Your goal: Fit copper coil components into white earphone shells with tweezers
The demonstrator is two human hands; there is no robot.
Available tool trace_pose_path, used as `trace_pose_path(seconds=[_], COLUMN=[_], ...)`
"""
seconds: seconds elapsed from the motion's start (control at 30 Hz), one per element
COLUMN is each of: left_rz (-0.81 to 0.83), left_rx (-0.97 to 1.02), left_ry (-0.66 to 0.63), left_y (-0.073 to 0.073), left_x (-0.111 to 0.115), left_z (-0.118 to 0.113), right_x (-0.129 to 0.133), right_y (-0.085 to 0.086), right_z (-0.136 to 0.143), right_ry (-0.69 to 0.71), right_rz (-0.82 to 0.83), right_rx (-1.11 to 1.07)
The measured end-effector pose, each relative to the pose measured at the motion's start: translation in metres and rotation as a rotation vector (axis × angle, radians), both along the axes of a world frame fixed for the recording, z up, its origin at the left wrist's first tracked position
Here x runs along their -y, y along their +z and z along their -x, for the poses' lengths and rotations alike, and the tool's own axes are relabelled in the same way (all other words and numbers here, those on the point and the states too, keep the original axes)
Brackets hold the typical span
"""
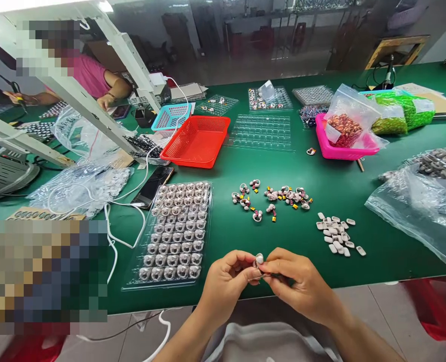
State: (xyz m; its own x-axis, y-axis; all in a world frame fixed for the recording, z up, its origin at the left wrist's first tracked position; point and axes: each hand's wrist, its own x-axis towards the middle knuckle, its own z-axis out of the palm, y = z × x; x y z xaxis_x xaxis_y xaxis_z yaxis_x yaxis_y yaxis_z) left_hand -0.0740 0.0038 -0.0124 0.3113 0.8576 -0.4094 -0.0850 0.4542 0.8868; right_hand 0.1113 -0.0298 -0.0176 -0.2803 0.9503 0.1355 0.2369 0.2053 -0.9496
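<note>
My left hand (227, 277) and my right hand (299, 275) meet at the table's front edge, fingers closed in a pinch on one small pale rounded part (259, 258). A thin dark sliver shows between the fingertips, too small to name. Beyond the hands lie several small curved pale pieces (257, 216) with yellow tabs and dark and red bits. To the right is a loose pile of small pale oblong shells (336, 234). Left of my hands, a clear plastic tray (205, 236) holds rows of rounded pale parts.
A red basket (196, 143), a turquoise basket (172, 116) and a clear tray (260, 131) stand farther back. A pink basket (345, 151) bears a bag of reddish pieces. A phone (155, 185) and white cable (112, 241) lie left. A co-worker (91, 80) sits across.
</note>
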Motion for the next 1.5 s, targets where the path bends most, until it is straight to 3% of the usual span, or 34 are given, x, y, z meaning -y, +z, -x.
trace_pose_path(seconds=[0.13, 0.53, 0.9, 1.13, 1.23, 1.33, 1.5], left_rz=[0.022, 0.122, 0.371, 0.4, 0.396, 0.35, 0.23], left_rx=[0.027, 0.149, 0.319, 0.345, 0.334, 0.319, 0.226], left_ry=[-0.025, -0.021, -0.101, -0.212, -0.187, -0.144, -0.016], left_y=[0.001, 0.0, -0.002, -0.002, 0.0, 0.006, 0.01], left_x=[0.001, 0.004, -0.002, -0.006, -0.006, -0.004, 0.0], left_z=[0.003, 0.008, 0.018, 0.017, 0.015, 0.013, 0.011], right_x=[0.001, 0.001, -0.005, -0.013, -0.012, -0.007, 0.008], right_y=[-0.003, -0.004, -0.002, 0.013, 0.012, 0.005, -0.003], right_z=[-0.003, 0.004, -0.009, -0.018, -0.018, -0.015, -0.01], right_ry=[0.061, -0.011, 0.2, 0.312, 0.295, 0.242, -0.149], right_rz=[-0.078, -0.037, -0.44, -0.513, -0.47, -0.357, -0.102], right_rx=[-0.008, -0.027, 0.291, 0.429, 0.346, 0.109, -0.148])
